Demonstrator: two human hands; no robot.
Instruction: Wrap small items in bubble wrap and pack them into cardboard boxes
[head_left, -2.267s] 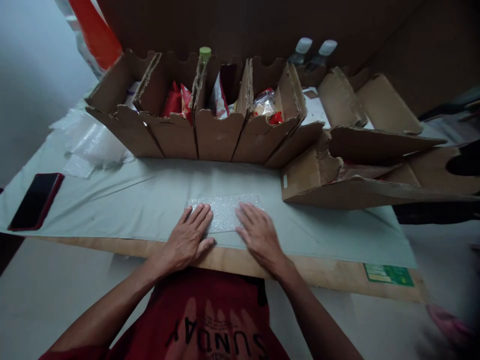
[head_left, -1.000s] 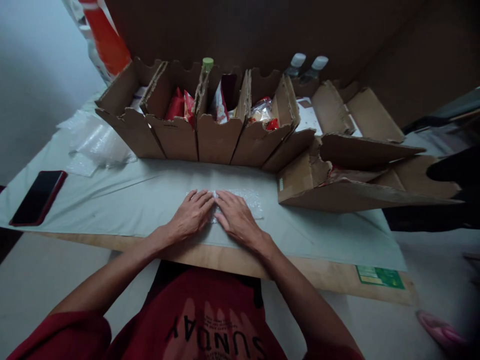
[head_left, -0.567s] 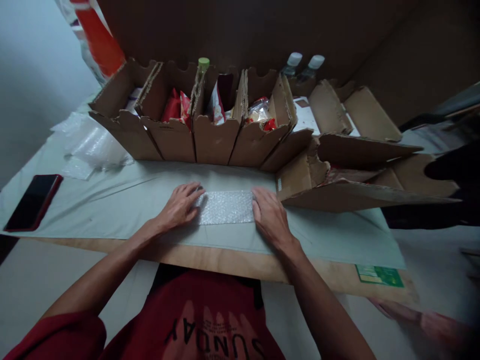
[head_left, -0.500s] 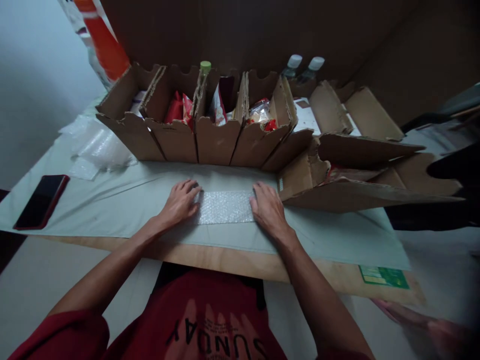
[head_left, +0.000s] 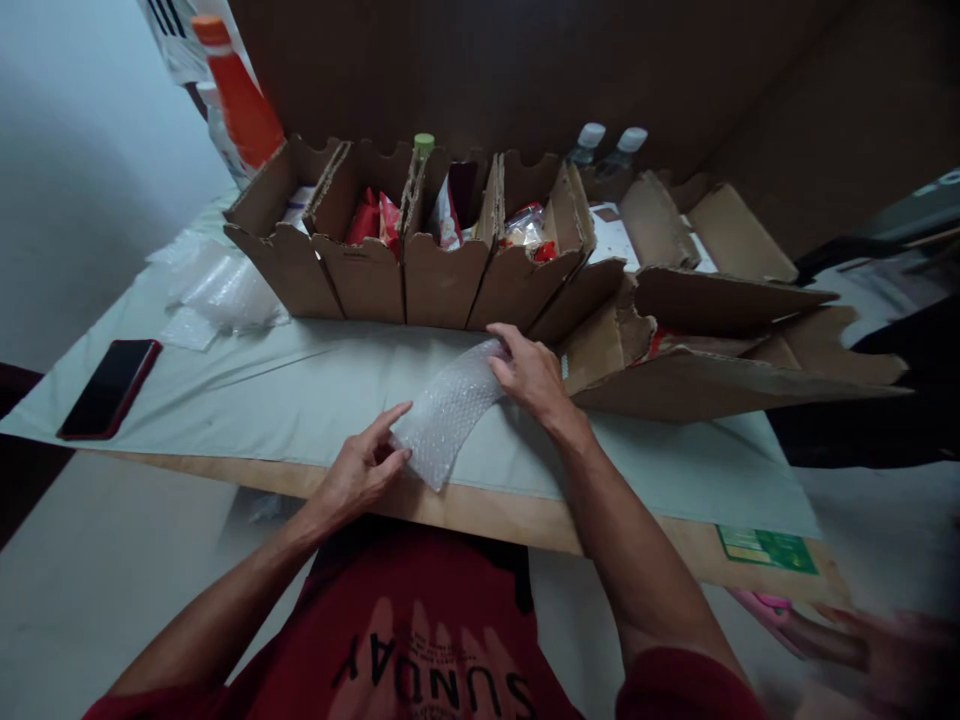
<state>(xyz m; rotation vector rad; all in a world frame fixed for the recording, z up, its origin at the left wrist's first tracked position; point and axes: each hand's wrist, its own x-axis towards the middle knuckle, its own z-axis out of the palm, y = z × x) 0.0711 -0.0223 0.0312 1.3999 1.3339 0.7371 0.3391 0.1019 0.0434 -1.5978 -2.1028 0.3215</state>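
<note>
A strip of clear bubble wrap (head_left: 454,405) bends in a curve above the cloth, its right end higher and its left corner hanging toward the table's front edge. My right hand (head_left: 531,375) grips the upper right end between thumb and fingers. At the lower left end is my left hand (head_left: 366,465), its thumb and forefinger on either side of the strip's edge. The left hand's other fingers are partly hidden under it.
Cardboard bins (head_left: 367,285) with packets stand in a row behind. Another cardboard bin (head_left: 720,370) lies at right. More bubble wrap (head_left: 225,290) and a phone (head_left: 110,388) are at left. Bottles (head_left: 585,145) stand behind; another person's arm (head_left: 825,640) shows lower right.
The bubble wrap lay flat between my hands and is now lifted and curved. My right hand has moved up and slightly left, my left hand down toward the front edge.
</note>
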